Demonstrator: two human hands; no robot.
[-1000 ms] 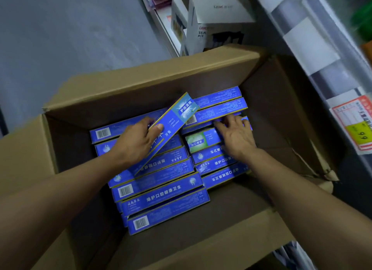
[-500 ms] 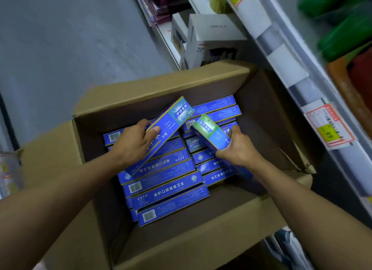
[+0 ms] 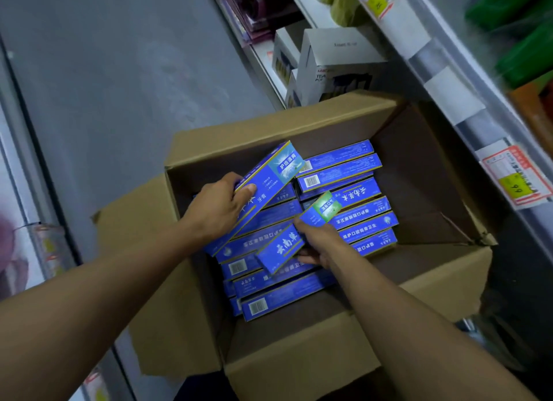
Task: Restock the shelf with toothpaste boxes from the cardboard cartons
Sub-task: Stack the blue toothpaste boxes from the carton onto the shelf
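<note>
An open cardboard carton on the floor holds two rows of blue toothpaste boxes lying flat. My left hand grips one blue box with a light blue end, raised at a slant above the left row. My right hand grips a second blue box with a green end, lifted over the middle of the carton and tilted. The shelf runs along the right side, above the carton.
White teapot boxes stand on a low shelf just beyond the carton. Price labels hang on the shelf edge at right, with green packages above. Grey floor lies to the left.
My right hand pulled a green-ended box out of the right row and swung it toward the middle of the carton. My left hand kept its box, lifted slightly. The view rose.
</note>
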